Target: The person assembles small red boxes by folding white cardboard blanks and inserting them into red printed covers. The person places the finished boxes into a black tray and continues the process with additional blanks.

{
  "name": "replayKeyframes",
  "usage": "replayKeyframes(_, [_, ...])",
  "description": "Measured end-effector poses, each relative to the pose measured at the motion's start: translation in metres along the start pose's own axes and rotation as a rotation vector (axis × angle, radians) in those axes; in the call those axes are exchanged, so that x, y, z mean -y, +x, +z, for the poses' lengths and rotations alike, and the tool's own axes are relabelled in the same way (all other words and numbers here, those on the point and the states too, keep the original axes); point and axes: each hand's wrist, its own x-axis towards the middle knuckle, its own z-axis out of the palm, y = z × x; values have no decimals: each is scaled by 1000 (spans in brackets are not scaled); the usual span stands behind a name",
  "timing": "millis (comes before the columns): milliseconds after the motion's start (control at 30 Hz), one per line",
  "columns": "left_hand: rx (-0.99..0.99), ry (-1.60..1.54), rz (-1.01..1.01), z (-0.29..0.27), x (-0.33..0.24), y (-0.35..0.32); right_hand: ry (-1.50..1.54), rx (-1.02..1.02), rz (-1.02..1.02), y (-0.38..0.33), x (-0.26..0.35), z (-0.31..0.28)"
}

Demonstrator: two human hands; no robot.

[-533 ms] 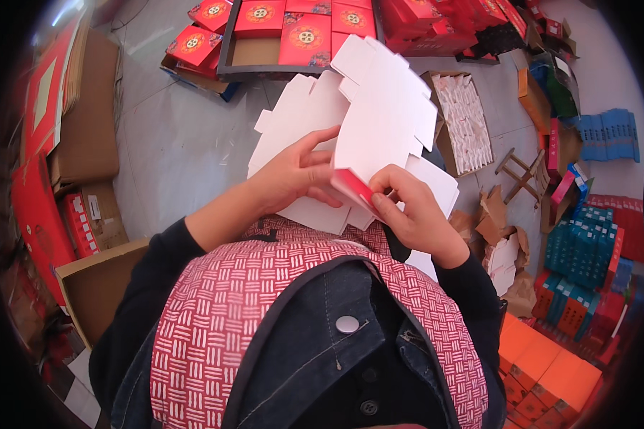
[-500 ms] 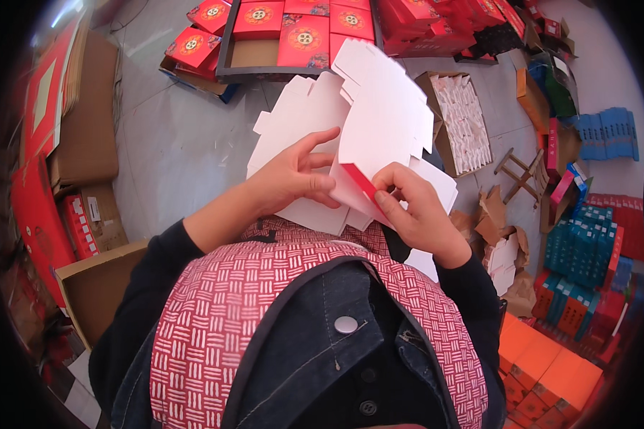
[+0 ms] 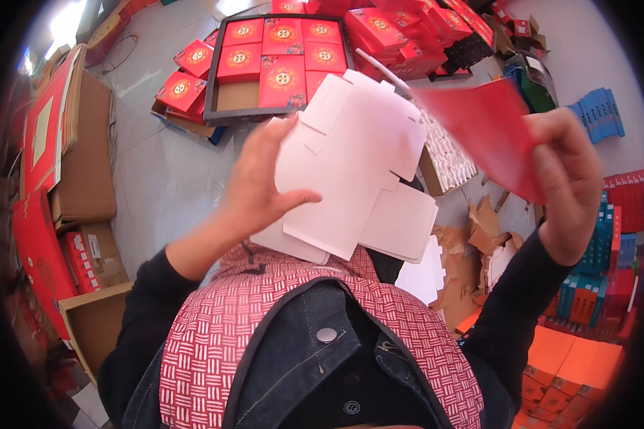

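Observation:
A stack of flat white die-cut cardboard blanks lies over my lap, with tabs and slots along the edges. My left hand is at the stack's left side, fingers and thumb spread; the thumb lies over the top blank. Up at the right, my right hand pinches a red cardboard blank by its right end, thumb on the near side. This piece is tilted and smeared by motion, its glossy red face showing.
Ahead stands a black-rimmed tray of red boxes with round emblems; more red boxes pile beyond it. An open carton of white packets, torn brown paper and orange boxes are at right. Brown cardboard sheets lean at left.
My right hand has lifted the red-edged blank up and right, away from the stack, so its red side shows. My left hand has shifted left and spread. The view has tilted slightly.

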Motion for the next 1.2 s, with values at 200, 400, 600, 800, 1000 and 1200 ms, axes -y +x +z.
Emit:
replayKeyframes(200, [187,-481,466,-34,-36,60,25,324,-497,1,5,56])
replayKeyframes(400, [-238,-974,204,-35,-22,56,442,891,-549,-30,-56,92])
replayKeyframes(600, [334,-1183,-55,-18,-23,34,1560,17,819,1,-230,160])
replayKeyframes(800, [409,-1280,-491,19,-2,-12,1584,-55,708,8,-251,116])
replayKeyframes(1000, [509,-1005,-676,23,-14,-15,1254,151,648,-3,-205,110])
replayKeyframes(1200, [473,-945,-775,35,-21,0,1010,311,653,-14,-149,94])
